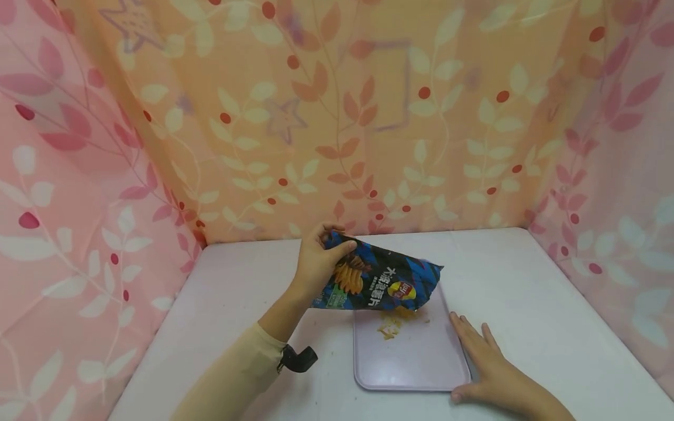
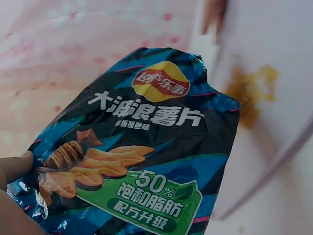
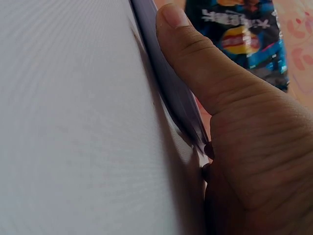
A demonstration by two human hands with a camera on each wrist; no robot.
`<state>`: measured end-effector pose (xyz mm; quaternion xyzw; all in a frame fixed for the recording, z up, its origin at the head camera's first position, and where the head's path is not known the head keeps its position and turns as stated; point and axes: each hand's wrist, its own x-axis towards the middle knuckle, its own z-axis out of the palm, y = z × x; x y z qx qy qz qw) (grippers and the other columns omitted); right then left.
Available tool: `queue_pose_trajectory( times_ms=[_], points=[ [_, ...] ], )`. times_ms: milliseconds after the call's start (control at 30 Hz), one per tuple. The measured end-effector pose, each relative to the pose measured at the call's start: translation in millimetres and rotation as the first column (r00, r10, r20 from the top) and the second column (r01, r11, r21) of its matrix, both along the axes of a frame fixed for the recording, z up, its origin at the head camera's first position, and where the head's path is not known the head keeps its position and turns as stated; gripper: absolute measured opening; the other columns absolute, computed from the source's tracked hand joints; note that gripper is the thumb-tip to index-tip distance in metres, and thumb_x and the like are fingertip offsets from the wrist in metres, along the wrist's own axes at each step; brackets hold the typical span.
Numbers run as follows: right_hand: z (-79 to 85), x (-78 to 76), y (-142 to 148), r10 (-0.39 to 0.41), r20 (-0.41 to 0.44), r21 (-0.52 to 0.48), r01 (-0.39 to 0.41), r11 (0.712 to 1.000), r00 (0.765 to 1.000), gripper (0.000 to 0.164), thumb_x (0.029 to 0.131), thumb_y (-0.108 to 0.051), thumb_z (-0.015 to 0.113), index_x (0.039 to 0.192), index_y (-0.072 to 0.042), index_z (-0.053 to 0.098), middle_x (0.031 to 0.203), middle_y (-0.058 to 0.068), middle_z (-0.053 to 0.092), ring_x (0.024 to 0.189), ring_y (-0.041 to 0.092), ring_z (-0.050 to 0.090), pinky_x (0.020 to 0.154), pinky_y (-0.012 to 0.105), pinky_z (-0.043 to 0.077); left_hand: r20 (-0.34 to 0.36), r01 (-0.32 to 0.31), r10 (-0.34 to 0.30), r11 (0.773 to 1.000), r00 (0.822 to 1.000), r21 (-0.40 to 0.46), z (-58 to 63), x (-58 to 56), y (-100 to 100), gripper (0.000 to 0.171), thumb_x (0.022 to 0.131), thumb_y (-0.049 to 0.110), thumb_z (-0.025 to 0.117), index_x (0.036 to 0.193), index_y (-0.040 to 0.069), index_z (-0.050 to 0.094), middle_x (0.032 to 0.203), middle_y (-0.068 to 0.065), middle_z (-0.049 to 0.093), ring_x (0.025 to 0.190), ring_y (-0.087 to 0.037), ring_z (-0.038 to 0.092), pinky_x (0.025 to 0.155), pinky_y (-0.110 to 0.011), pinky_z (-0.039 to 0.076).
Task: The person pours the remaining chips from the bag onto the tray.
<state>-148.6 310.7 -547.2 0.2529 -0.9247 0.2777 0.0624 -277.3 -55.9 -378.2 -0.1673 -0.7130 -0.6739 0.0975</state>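
My left hand (image 1: 317, 261) grips a dark blue and black bag of potato chips (image 1: 376, 279) by one end, thumb on the printed front. The bag hangs tilted over a pale lilac tray (image 1: 411, 368), its other end lower and to the right. Broken yellow chips (image 1: 389, 328) lie on the tray below the bag; the left wrist view shows them blurred beside the bag (image 2: 151, 117). At the tray's right edge rests my right hand (image 1: 492, 368), fingers extended. In the right wrist view its thumb (image 3: 195, 54) lies along the tray's rim (image 3: 168, 81).
Under the tray is a white table (image 1: 237, 280). A patterned orange curtain (image 1: 337, 128) closes off the back, with pink floral curtains on the left (image 1: 68, 222) and right (image 1: 621, 193). A black device (image 1: 298, 358) is strapped at the left wrist.
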Motion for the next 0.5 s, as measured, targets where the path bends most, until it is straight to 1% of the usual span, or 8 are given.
queue_pose_trajectory(
  times_ms=[67,133,200,267,300,367,467,500],
  points=[
    [1.0,0.7,0.0,0.006,-0.001,0.003,-0.006,1.000,1.000,0.141,0.059,-0.065,0.088,0.165,-0.010,0.013,0.164,0.025,0.028,0.153,-0.008,-0.006,0.118,0.023,-0.023,0.006,0.008,-0.008,1.000,1.000,-0.009,-1.3,1.0,0.5,0.031,0.091,0.017,0.080,0.118,0.014,0.066,0.111,-0.005,0.065,0.110,-0.016,0.052,0.081,-0.022,0.050],
    [1.7,1.9,-0.2,0.011,-0.003,0.005,-0.011,1.000,1.000,0.141,0.059,-0.065,0.088,0.165,-0.009,0.014,0.164,0.025,0.029,0.152,-0.009,-0.006,0.117,0.022,-0.023,0.005,-0.004,0.004,1.000,1.000,0.003,-0.1,1.7,0.3,0.030,0.091,0.018,0.080,0.117,0.014,0.066,0.115,-0.003,0.064,0.114,-0.016,0.052,0.083,-0.023,0.051],
    [2.4,2.6,-0.6,0.009,-0.004,0.014,-0.009,1.000,1.000,0.142,0.058,-0.065,0.088,0.165,-0.010,0.014,0.163,0.026,0.030,0.151,-0.010,-0.007,0.117,0.021,-0.024,0.011,-0.015,0.015,1.000,1.000,0.025,1.0,1.1,-0.4,0.030,0.090,0.017,0.080,0.117,0.015,0.067,0.116,-0.002,0.064,0.114,-0.017,0.051,0.084,-0.023,0.052],
    [2.8,3.4,-1.2,0.009,-0.002,0.013,-0.009,1.000,1.000,0.141,0.059,-0.065,0.088,0.165,-0.010,0.013,0.163,0.026,0.029,0.151,-0.011,-0.008,0.116,0.020,-0.024,0.006,-0.030,0.030,0.999,1.000,0.028,3.5,-0.1,-2.8,0.029,0.091,0.018,0.080,0.117,0.016,0.067,0.116,-0.002,0.063,0.112,-0.017,0.051,0.083,-0.023,0.052],
    [3.3,3.7,-1.4,0.009,-0.004,0.011,-0.009,1.000,1.000,0.141,0.059,-0.065,0.088,0.165,-0.010,0.014,0.163,0.026,0.030,0.151,-0.010,-0.007,0.117,0.020,-0.024,0.006,-0.029,0.029,0.999,1.000,0.023,4.9,-0.8,-3.7,0.030,0.091,0.018,0.080,0.117,0.017,0.066,0.114,-0.004,0.063,0.109,-0.018,0.052,0.081,-0.023,0.052],
    [3.0,2.8,-1.6,0.010,-0.011,0.010,-0.010,1.000,1.000,0.141,0.059,-0.065,0.088,0.165,-0.010,0.013,0.163,0.026,0.029,0.153,-0.008,-0.007,0.117,0.021,-0.023,0.015,-0.015,0.015,1.000,1.000,-0.002,6.5,-1.9,-3.9,0.031,0.091,0.019,0.080,0.118,0.019,0.066,0.114,-0.003,0.066,0.106,-0.019,0.054,0.079,-0.023,0.052],
    [1.8,0.8,-1.5,0.017,-0.012,0.005,-0.017,1.000,1.000,0.141,0.060,-0.064,0.088,0.165,-0.009,0.012,0.164,0.025,0.028,0.154,-0.006,-0.005,0.118,0.022,-0.023,0.012,-0.006,0.007,0.998,1.000,-0.064,9.8,-3.9,-2.3,0.033,0.091,0.022,0.081,0.120,0.021,0.067,0.116,-0.001,0.068,0.109,-0.016,0.059,0.079,-0.024,0.052],
    [1.7,-0.1,-1.7,0.018,-0.012,0.005,-0.018,1.000,1.000,0.140,0.060,-0.065,0.087,0.165,-0.009,0.012,0.165,0.025,0.028,0.154,-0.005,-0.005,0.118,0.022,-0.023,0.011,0.000,0.001,0.998,1.000,-0.069,10.6,-5.1,-1.1,0.033,0.091,0.022,0.081,0.121,0.020,0.066,0.120,0.000,0.069,0.116,-0.016,0.059,0.083,-0.026,0.053]
  ],
)
